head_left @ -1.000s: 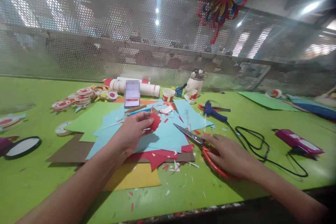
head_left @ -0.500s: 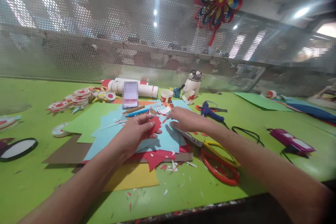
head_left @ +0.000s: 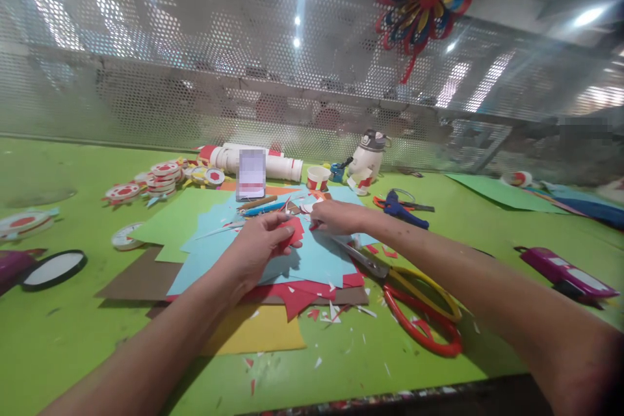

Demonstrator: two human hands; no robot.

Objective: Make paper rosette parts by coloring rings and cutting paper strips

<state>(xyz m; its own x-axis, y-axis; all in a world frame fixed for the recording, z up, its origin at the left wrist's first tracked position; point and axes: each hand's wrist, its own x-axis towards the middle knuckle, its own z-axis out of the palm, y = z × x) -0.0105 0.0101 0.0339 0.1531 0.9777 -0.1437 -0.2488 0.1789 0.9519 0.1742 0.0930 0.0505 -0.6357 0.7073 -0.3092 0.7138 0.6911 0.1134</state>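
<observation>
My left hand [head_left: 266,240] pinches a small red paper piece [head_left: 293,231] between thumb and fingers, just above a stack of light blue paper [head_left: 287,268]. My right hand [head_left: 336,216] is beside it with fingers pressed together and pointing down. A bit of red shows at its fingertips, too small and partly hidden to name. Large scissors [head_left: 377,265] with one yellow and one red handle lie below my right hand, blades reaching onto the blue paper. Behind the hands lie a blue pen [head_left: 266,208] and a white round piece [head_left: 306,206].
A phone [head_left: 252,172] leans against white paper cups [head_left: 283,168] at the back. Finished paper-cup pieces [head_left: 163,177] sit at left. A blue glue gun [head_left: 400,208] and a purple device [head_left: 568,273] lie at right. Paper scraps [head_left: 334,312] litter the front.
The view has turned slightly left. My right fingers have lowered and closed over a red scrap on the blue paper. My left hand still holds the red piece.
</observation>
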